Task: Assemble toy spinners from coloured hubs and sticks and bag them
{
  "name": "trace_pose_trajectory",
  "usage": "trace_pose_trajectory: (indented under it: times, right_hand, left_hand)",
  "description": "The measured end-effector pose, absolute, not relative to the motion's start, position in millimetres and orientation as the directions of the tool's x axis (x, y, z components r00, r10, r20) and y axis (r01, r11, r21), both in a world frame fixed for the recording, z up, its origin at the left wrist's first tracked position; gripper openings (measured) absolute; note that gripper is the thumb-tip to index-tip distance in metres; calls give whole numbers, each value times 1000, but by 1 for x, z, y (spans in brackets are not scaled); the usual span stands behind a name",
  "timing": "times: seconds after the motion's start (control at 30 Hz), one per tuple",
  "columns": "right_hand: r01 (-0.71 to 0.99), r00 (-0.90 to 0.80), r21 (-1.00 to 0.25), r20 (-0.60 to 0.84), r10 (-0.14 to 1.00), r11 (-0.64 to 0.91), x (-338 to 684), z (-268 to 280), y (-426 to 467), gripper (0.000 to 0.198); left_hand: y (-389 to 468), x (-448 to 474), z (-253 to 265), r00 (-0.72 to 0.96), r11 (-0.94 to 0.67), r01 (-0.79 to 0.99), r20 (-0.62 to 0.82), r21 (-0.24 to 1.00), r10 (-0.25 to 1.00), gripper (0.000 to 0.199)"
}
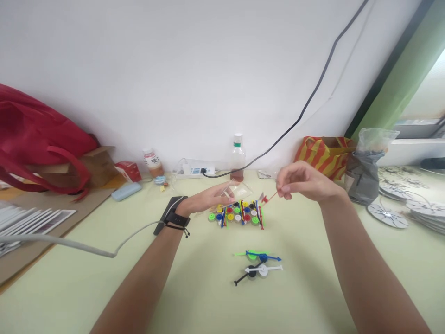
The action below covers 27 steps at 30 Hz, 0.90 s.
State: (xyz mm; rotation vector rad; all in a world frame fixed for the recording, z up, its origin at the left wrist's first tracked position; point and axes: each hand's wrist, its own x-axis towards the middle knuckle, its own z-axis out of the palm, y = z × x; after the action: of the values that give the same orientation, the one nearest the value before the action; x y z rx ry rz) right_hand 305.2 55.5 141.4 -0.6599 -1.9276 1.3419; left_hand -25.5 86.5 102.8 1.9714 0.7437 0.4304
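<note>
My left hand (210, 197) pinches the edge of a small clear plastic bag (240, 191) above the far rows of pieces. Between the thumb and fingers of my right hand (304, 182) is a thin red arrow (266, 199), its head pointing down and left, close to the bag. Below both hands lie rows of round coloured discs (237, 217), with several thin coloured arrows laid across them. Nearer to me, a green, a blue, a black and a white arrow (264, 269) rest on round bases in a small cluster.
A dark phone (169, 215) lies under my left wrist, beside a grey cable (86, 250). Behind stand a bottle (238, 160) and a power strip (196, 170). Bags and stacked printed discs (387, 215) are at right; a red bag (38, 134) and stacked cards (31, 222) at left.
</note>
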Motion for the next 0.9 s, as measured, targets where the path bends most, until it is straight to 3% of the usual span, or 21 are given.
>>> trace_pose_trajectory:
  times: [0.1, 0.23, 0.53, 0.7, 0.9]
  right_hand:
    - [-79, -442, -914, 390, 808, 398, 315, 139, 59, 11]
    - [-50, -326, -884, 455, 829, 465, 313, 135, 67, 6]
    - [235, -467, -846, 333, 819, 478, 268, 130, 67, 13]
    - [447, -521, -728, 261, 813, 520, 246, 123, 66, 23]
    - [438, -501, -726, 291, 815, 529, 245, 129, 61, 38]
  left_hand:
    - [85, -25, 104, 765, -339, 319, -30, 885, 643, 66]
    - [84, -24, 105, 786, -306, 273, -28, 912, 618, 65]
    - [79, -14, 105, 825, -266, 171, 9, 949, 565, 63]
    - [76, -11, 105, 832, -239, 134, 22, 962, 555, 61]
    - [84, -17, 101, 794, -301, 212, 17, 930, 608, 60]
